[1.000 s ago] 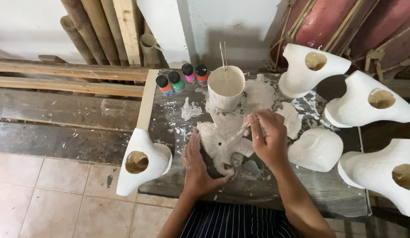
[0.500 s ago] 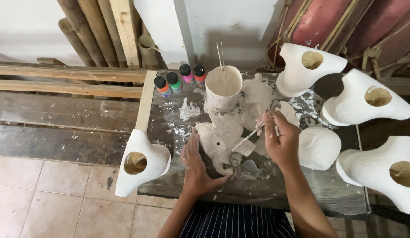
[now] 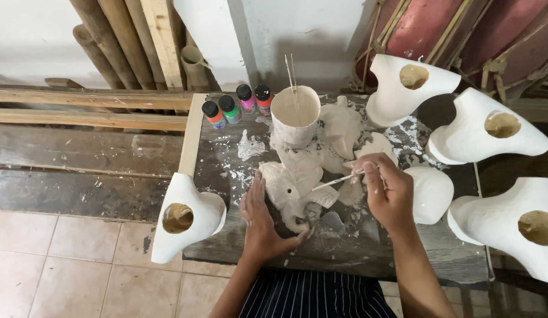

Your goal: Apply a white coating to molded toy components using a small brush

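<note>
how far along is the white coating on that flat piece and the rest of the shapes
Looks done: four white hollow forms around the table appear fully coated. In hand: the left hand steadies the flat piece, the right hand holds a brush over it. How much remains uncoated cannot be told.

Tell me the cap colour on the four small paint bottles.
Black caps on all four paint bottles, seen in the head view.

Four small paint bottles [image 3: 237, 105] stand on the tabletop [image 3: 356, 259]. One white cup [image 3: 294, 115] holds two thin sticks [image 3: 290, 69]. Four large white hollow forms [image 3: 186, 215], each with a round hole, ring the tabletop. One smooth white dome [image 3: 430, 194] sits at the right. Two hands [image 3: 262, 221] work there, one holding one brush [image 3: 339, 181].
</note>
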